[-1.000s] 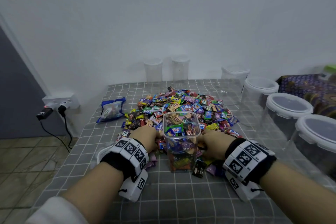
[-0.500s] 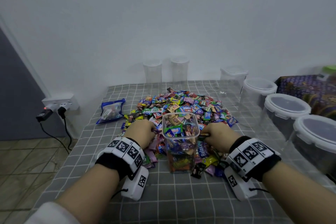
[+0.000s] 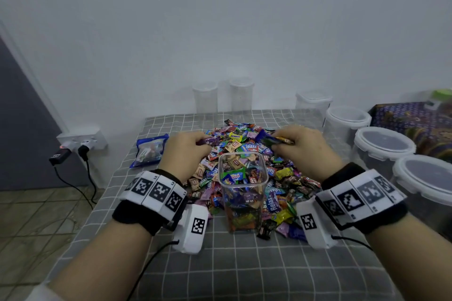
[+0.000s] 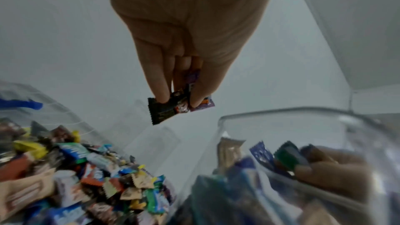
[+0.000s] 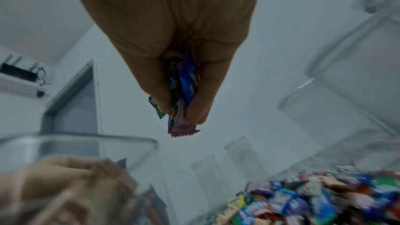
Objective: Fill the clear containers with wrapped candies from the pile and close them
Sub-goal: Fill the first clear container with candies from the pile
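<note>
Head view: I am pinching light, crinkly wrapped candies [image 3: 266,140] in left hand [image 3: 187,151] and right hand [image 3: 302,148], above the open clear container [image 3: 242,193] mid-table.

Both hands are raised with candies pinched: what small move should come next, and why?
Probably bring both hands in over the open container and let go. The left hand and right hand each grip wrapped candies beside its rim, above the pile; it has no lid on and looks nearly full.

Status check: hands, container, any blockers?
Left hand pinching candies; right hand gripping a bunch. Open container nearly full, lid off. Nothing over its mouth.
</note>
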A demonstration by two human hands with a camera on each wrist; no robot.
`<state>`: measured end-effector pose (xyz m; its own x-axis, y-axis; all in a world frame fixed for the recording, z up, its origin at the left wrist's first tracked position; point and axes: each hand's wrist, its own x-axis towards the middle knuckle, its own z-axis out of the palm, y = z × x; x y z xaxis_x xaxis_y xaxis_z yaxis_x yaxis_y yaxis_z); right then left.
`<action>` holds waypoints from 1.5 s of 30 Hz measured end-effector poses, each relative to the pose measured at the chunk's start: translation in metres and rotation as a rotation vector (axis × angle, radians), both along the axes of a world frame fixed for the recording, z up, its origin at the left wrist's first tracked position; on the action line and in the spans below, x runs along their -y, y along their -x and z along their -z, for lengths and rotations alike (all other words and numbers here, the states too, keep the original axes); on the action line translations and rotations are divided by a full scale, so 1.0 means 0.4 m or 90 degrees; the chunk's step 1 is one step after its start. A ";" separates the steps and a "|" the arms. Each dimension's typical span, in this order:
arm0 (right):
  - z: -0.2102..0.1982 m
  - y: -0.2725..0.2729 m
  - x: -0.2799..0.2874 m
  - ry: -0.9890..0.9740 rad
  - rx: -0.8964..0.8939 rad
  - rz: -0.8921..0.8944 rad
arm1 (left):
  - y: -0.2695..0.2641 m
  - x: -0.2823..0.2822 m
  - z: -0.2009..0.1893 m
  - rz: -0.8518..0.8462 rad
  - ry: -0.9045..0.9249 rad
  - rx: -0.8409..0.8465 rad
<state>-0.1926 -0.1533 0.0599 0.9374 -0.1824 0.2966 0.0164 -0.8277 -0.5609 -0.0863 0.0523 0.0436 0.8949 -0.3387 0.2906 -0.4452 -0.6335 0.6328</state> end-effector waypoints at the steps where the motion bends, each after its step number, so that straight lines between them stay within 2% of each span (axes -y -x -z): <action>1: -0.012 0.005 -0.009 -0.019 0.014 -0.013 | 0.005 0.002 -0.007 0.004 0.026 0.001; 6: -0.035 0.011 -0.054 -0.068 0.025 -0.076 | 0.021 0.013 -0.032 0.021 0.097 -0.013; 10: -0.021 0.003 -0.083 0.001 0.003 -0.117 | 0.032 0.019 -0.045 0.035 0.134 -0.027; 15: -0.017 -0.004 -0.106 0.072 -0.024 -0.131 | 0.041 0.024 -0.051 0.040 0.157 -0.032; 22: -0.019 -0.010 -0.120 0.040 -0.023 -0.120 | 0.051 0.027 -0.056 0.058 0.172 -0.038; 28: 0.013 -0.006 -0.096 -0.088 0.033 -0.088 | 0.058 0.034 -0.061 0.081 0.187 -0.046; 32: 0.071 0.018 -0.068 -0.291 -0.078 -0.138 | 0.069 0.035 -0.061 0.108 0.195 -0.064; 36: 0.126 0.022 -0.062 -0.408 -0.151 -0.195 | 0.086 0.046 -0.054 0.161 0.218 -0.100; 42: 0.148 0.013 -0.072 -0.459 -0.099 -0.196 | 0.098 0.061 -0.020 0.231 0.180 -0.173; 45: 0.162 0.008 -0.065 -0.468 -0.088 -0.194 | 0.095 0.052 -0.017 0.248 0.195 -0.176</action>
